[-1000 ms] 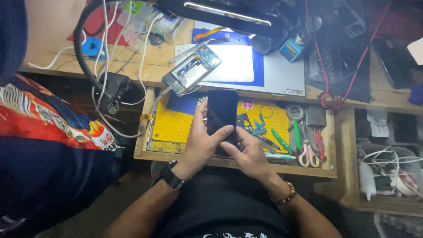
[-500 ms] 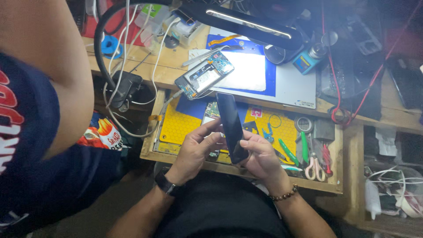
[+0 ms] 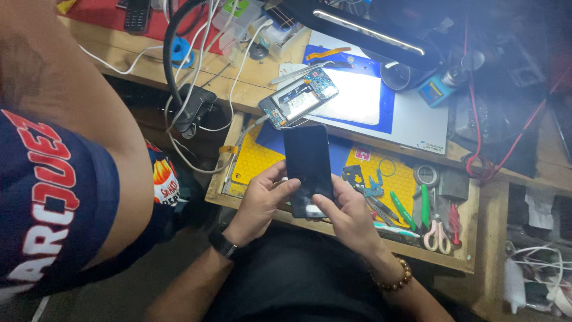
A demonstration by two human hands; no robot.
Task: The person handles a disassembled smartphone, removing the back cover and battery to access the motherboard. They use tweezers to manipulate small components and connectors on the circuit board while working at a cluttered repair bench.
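— Right, what is held at this moment?

— A flat black glossy smartphone (image 3: 308,170), screen up, long axis running away from the person, held over the open wooden drawer (image 3: 459,253) in front of the lap. Left hand (image 3: 260,200) clasps its left edge, thumb resting on the glass. Right hand (image 3: 351,214) grasps the lower right corner, thumb on the bottom of the screen.

— Surroundings?

— Under the phone, a yellow honeycomb work mat (image 3: 253,158) lining the drawer. To the right on it: green-handled tweezers (image 3: 403,210), pink-handled scissors (image 3: 433,234), a roll of tape (image 3: 423,175). Just beyond the phone's top end, an opened phone chassis with exposed circuit board (image 3: 299,99) lies on the bench edge, beside a blue and white repair pad (image 3: 381,107). A second person's arm in a dark blue printed sleeve (image 3: 47,203) stands at far left.
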